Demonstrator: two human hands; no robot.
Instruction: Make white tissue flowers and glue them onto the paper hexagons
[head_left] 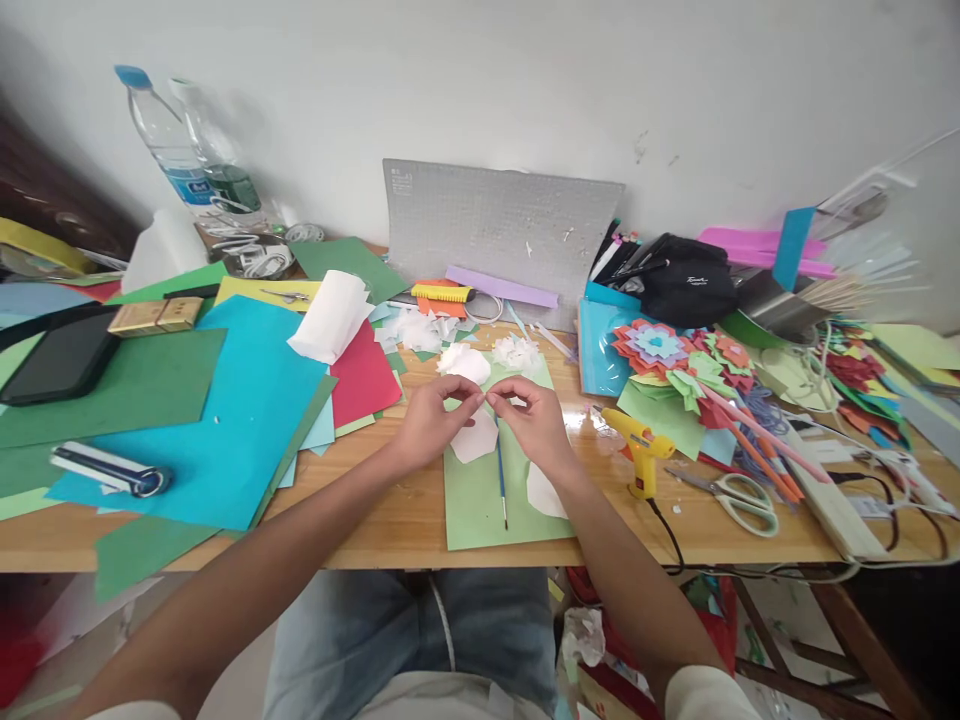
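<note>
Going from the left, a stapler (pixel 111 470) and a big blue sheet (pixel 202 400) are parked on the worktop (pixel 405 525), well away from the action. The left hand (pixel 431 425) is seen with thumb and forefinger pinched together. Just beside it, a cut white piece (pixel 475 443) is set on the light green sheet (pixel 469 515), next to a blue paintbrush (pixel 502 480). The right hand (pixel 536 425) is pinched the same way, fingertips almost meeting the left's; what's nipped between them, if anything, can't be told, way too small. Another white piece (pixel 544 493) is partly covered by the right wrist. Further right, a glue gun (pixel 641 450) and scissors (pixel 742 502) are left alone. Judging by this, fine fingertip paper work is being done; a light, steady pinch is called for.
</note>
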